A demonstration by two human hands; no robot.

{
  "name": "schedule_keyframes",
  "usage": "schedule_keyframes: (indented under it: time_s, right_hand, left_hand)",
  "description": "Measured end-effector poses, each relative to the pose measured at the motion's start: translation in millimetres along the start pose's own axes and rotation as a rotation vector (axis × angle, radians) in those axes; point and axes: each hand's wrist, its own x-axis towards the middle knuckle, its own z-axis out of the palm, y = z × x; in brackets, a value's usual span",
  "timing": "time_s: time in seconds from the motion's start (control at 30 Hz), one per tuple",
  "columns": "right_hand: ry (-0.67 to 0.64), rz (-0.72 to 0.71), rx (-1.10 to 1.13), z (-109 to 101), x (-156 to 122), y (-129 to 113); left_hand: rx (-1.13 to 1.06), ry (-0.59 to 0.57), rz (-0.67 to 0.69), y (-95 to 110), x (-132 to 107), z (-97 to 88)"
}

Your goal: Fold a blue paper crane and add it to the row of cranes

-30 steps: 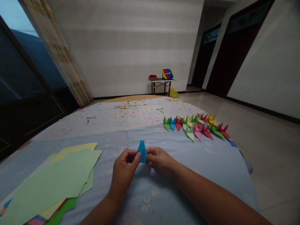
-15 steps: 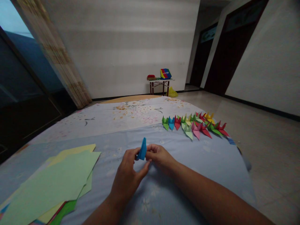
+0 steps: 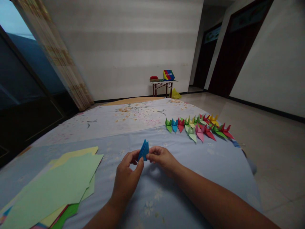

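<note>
A small piece of folded blue paper (image 3: 144, 150) stands upright between my hands, above the blue flowered cloth. Its tip points up, and several layers show along its edges. My left hand (image 3: 128, 168) pinches it from the left, the thumb pressed on its near face at the bottom. From the right, the fingertips of my right hand (image 3: 162, 158) are closed on its lower right edge. Some fingers of both hands are hidden behind the paper.
Several folded paper cranes (image 3: 200, 132) in many colours stand in rows at the right of the table. A stack of coloured paper sheets (image 3: 54, 181) lies at the left. Beyond the table stands a small side table (image 3: 163, 82) by the wall.
The folded blue paper has turned, so a broader, layered side now faces me. My left thumb has moved from below onto its near face.
</note>
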Motion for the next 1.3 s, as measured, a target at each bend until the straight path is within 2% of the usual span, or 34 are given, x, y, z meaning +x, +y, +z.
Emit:
schedule_keyframes:
  time_s: [0.33,0.6,0.7,0.83,0.93,1.13,1.3]
  right_hand:
    - [-0.009,0.036,-0.061,-2.0,1.6,-3.2]
    - [0.033,0.013,-0.298,-10.0,5.5,2.6]
    - [0.034,0.009,-0.459,-13.7,4.8,5.0]
    - [-0.026,0.008,-0.706,-18.4,1.4,6.0]
    - [-0.066,-0.022,-0.935,-19.4,-1.1,4.5]
    - [-0.093,-0.125,-1.254,-18.4,-4.2,-5.3]
    - [-0.121,-0.176,-1.467,-17.7,-7.5,-12.1]
  left_hand:
    - [-0.173,-0.028,-0.210,-5.3,3.7,0.5]
    - [-0.178,-0.071,-0.241,-10.1,2.2,5.5]
    - [-0.026,-0.159,-0.174,-12.6,-1.1,7.4]
    - [0.349,-0.305,0.058,-13.2,-4.4,8.8]
    - [0.519,-0.368,0.170,-10.6,-6.1,10.1]
    - [0.708,-0.373,0.247,-3.5,-9.7,13.0]
    - [0.800,-0.492,0.242,3.8,-16.2,15.7]
